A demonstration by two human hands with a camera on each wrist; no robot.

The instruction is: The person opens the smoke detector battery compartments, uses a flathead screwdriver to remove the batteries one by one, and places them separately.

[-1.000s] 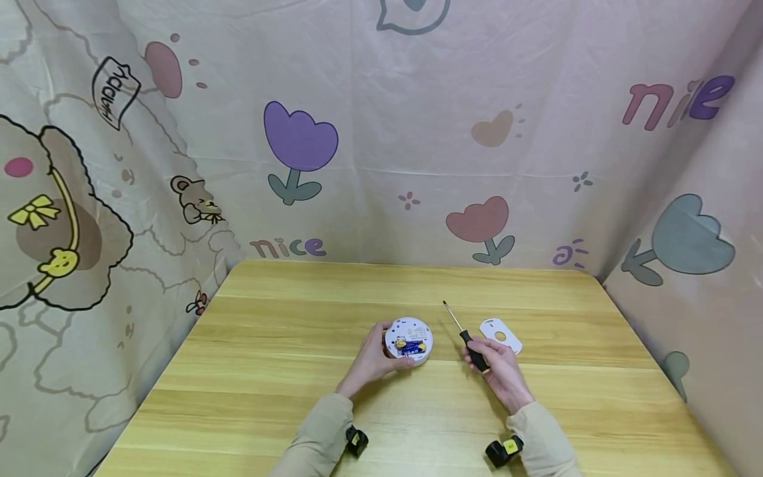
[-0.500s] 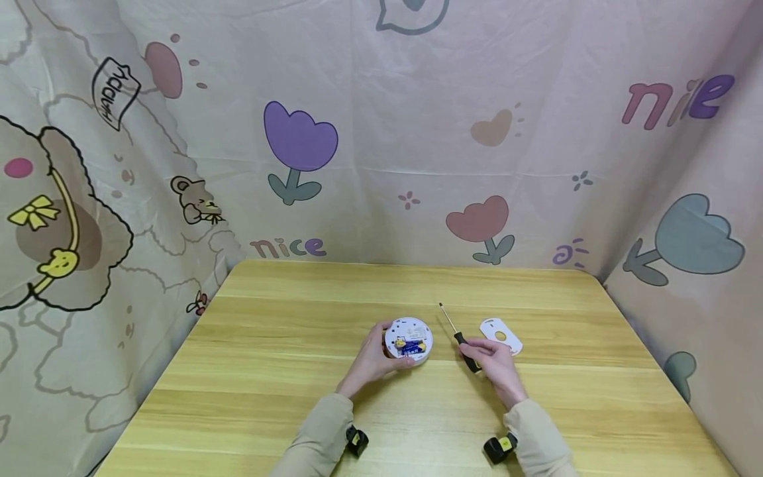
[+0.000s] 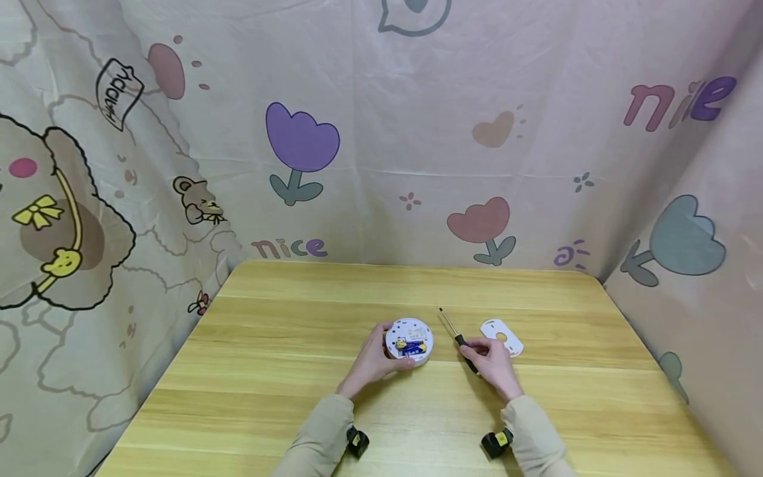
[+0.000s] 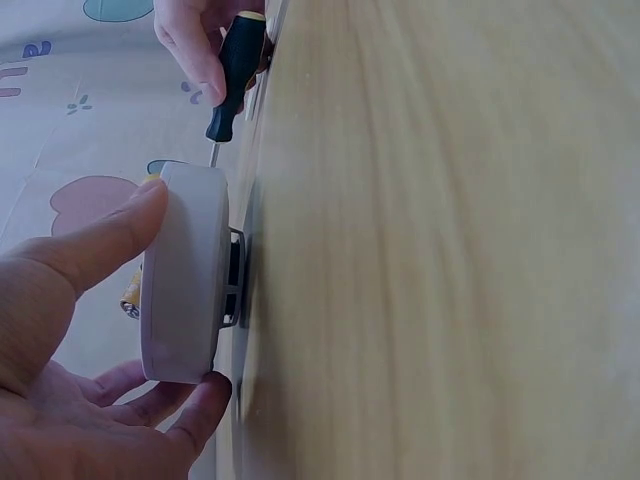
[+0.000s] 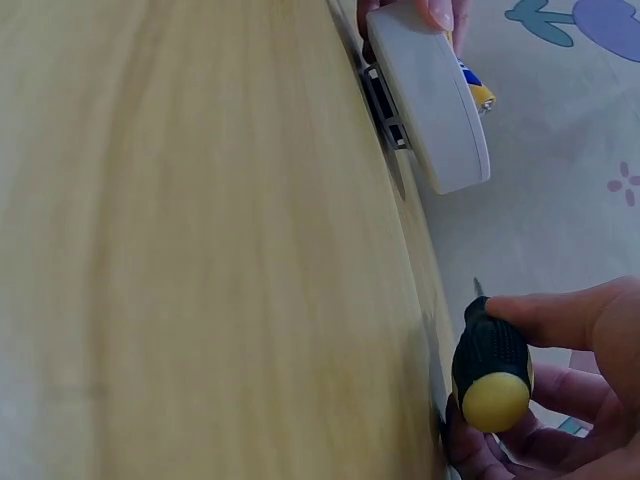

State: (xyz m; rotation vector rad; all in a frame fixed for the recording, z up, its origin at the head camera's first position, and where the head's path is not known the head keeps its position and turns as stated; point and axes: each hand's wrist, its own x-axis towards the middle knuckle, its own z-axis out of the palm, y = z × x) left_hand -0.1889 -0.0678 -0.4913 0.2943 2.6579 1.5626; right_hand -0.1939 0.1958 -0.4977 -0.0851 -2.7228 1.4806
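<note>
Over the desk [image 3: 268, 391] I have the left hand [image 3: 371, 361] and right hand [image 3: 496, 363] each curled in a grip: the left round the white disc's [image 3: 405, 331] rim, near the middle, the right, by the plate [image 3: 511, 339], on the screwdriver [image 3: 460, 342]. I'd brace the disc firmly, bring the screwdriver in square, and keep its tip off the batteries [image 3: 410, 347] in the disc's upturned face.

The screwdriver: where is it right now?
In the head view, the screwdriver is right of centre, held in the person's right grip, between the round white device and the flat white plate.
</note>
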